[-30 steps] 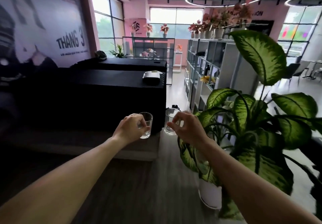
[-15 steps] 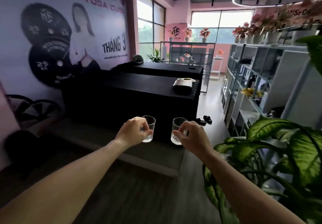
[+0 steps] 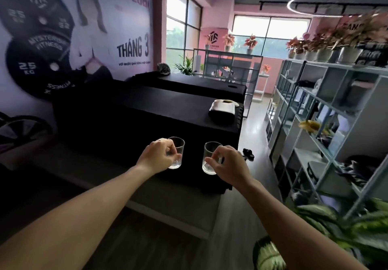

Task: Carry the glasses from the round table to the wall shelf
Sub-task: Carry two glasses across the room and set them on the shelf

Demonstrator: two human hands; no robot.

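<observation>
I hold two small clear glasses out in front of me, both upright and empty. My left hand (image 3: 158, 156) grips the left glass (image 3: 178, 154) by its side. My right hand (image 3: 227, 164) grips the right glass (image 3: 210, 160) the same way. The two glasses are a hand's width apart, in the air before a black padded bench. A grey open shelf unit (image 3: 327, 110) runs along the right side of the room, its compartments holding assorted items. No round table is in view.
Two black padded benches (image 3: 159, 112) stand ahead on the left, one with a white and black bundle (image 3: 223, 110) on it. A leafy plant (image 3: 344, 232) is low on the right. A floor aisle (image 3: 252, 127) runs between benches and shelf. Potted plants top the shelf.
The view has swung left and moved forward; the big plant has slid to the lower right corner. Both hands keep the glasses held out in the same grip.
</observation>
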